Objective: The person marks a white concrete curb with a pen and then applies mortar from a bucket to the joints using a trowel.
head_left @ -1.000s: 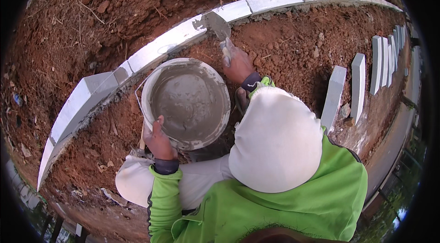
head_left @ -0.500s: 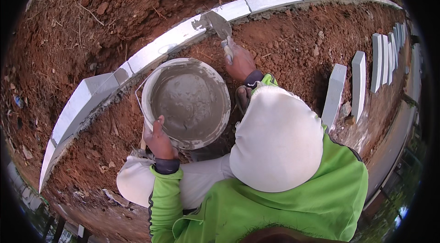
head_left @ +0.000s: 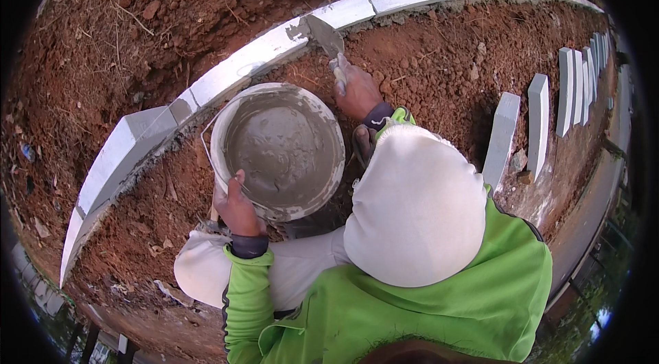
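My right hand [head_left: 357, 92] is closed round the handle of a trowel [head_left: 325, 35]. The trowel's grey blade lies at a joint in the row of white kerb blocks [head_left: 241, 69], where a smear of wet mortar shows on the block's face. My left hand [head_left: 238, 209] grips the near-left rim of a round bucket [head_left: 336, 182], thumb over the edge and fingers hidden outside. Wet grey mortar [head_left: 281, 148] fills much of the bucket, which stands between my legs and the kerb, its thin wire handle hanging at the left.
Red soil banks up behind the kerb [head_left: 171, 7] and lies loose in front of it. Several loose kerb blocks [head_left: 502, 141] stand in a line at the right, beside a paved strip [head_left: 583, 226]. A larger angled block [head_left: 130, 148] sits in the row at left.
The trowel blade has shifted slightly left and up along the kerb joint, with my right hand turning a little. My left hand stays on the bucket rim.
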A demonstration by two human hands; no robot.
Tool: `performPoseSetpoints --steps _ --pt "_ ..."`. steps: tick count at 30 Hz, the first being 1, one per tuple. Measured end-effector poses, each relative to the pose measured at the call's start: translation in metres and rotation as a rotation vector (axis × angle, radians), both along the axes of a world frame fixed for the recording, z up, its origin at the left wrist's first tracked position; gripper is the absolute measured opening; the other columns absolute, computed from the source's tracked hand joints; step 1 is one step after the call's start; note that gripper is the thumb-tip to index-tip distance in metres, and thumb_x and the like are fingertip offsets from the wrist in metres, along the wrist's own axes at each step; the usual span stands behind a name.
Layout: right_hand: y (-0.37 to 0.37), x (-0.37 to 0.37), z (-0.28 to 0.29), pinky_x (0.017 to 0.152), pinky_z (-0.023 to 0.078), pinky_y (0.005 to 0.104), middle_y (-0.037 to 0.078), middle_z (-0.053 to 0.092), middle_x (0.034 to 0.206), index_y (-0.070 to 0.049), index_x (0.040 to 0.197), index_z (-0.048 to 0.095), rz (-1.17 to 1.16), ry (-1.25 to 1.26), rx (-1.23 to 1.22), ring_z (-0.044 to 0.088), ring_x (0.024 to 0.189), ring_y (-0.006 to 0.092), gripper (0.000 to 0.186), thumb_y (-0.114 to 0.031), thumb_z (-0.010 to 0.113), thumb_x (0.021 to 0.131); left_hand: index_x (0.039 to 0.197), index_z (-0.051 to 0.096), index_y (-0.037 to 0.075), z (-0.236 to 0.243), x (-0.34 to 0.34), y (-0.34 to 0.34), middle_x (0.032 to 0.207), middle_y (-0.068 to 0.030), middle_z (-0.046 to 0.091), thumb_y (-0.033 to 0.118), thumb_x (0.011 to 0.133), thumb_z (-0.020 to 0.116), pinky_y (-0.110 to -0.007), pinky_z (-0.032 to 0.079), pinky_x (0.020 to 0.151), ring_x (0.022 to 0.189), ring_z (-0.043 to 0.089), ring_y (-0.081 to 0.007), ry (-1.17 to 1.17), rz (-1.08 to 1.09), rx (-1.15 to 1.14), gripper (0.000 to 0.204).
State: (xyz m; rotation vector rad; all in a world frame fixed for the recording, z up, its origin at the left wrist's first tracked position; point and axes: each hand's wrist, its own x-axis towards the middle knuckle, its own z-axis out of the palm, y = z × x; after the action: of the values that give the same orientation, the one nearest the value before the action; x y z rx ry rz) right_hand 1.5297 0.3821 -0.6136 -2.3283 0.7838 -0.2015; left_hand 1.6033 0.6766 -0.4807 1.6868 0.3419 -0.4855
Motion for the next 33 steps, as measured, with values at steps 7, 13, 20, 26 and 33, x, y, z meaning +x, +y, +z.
performPoseSetpoints --steps 7,13,20,26,33 --pt "-0.023 -0.01 0.019 0.083 0.054 0.0496 0.027 0.066 0.106 0.0 0.143 0.046 0.038 -0.182 -0.013 0.064 0.095 0.0458 0.062 -0.013 0.061 0.085 0.126 0.061 -0.004 0.0 0.0 -0.002 0.111 -0.008 0.067 0.008 0.096 0.056 -0.032 0.05 0.088 0.098 0.063 -0.0167 -0.005 0.006 -0.023 0.033" --pt "-0.102 -0.045 0.029 0.081 0.057 0.0484 0.016 0.067 0.118 -0.02 0.141 0.052 0.396 0.171 -0.257 0.067 0.096 0.0385 0.057 -0.016 0.065 0.085 0.118 0.064 -0.006 -0.001 0.0 -0.004 0.109 -0.0079 0.068 0.004 0.093 0.058 -0.029 0.05 0.086 0.095 0.063 -0.0153 -0.005 0.046 -0.077 0.028" --pt "-0.139 -0.023 0.035 0.078 0.057 0.0459 0.01 0.068 0.12 -0.02 0.138 0.055 0.595 0.404 -0.587 0.07 0.096 0.0318 0.054 -0.018 0.066 0.085 0.117 0.064 -0.007 -0.007 0.001 -0.001 0.109 -0.0078 0.068 0.004 0.093 0.057 -0.029 0.05 0.086 0.095 0.063 -0.015 -0.003 0.059 -0.064 0.027" --pt "-0.142 0.019 0.056 0.075 0.058 0.0438 0.009 0.071 0.1 -0.017 0.125 0.064 0.612 0.54 -0.699 0.072 0.089 0.03 0.04 -0.018 0.064 0.085 0.116 0.064 -0.006 -0.003 0.003 -0.004 0.108 -0.0082 0.068 0.005 0.093 0.057 -0.03 0.05 0.086 0.095 0.063 -0.0159 -0.008 0.046 -0.024 0.026" --pt "-0.146 -0.002 0.071 0.073 0.057 0.0456 0.01 0.07 0.095 -0.015 0.108 0.07 0.532 0.377 -0.631 0.071 0.083 0.0341 0.022 -0.019 0.062 0.088 0.12 0.062 -0.006 0.009 0.0 -0.014 0.111 -0.0088 0.066 0.005 0.092 0.058 -0.032 0.051 0.085 0.093 0.062 -0.0172 0.052 0.067 -0.074 0.03"
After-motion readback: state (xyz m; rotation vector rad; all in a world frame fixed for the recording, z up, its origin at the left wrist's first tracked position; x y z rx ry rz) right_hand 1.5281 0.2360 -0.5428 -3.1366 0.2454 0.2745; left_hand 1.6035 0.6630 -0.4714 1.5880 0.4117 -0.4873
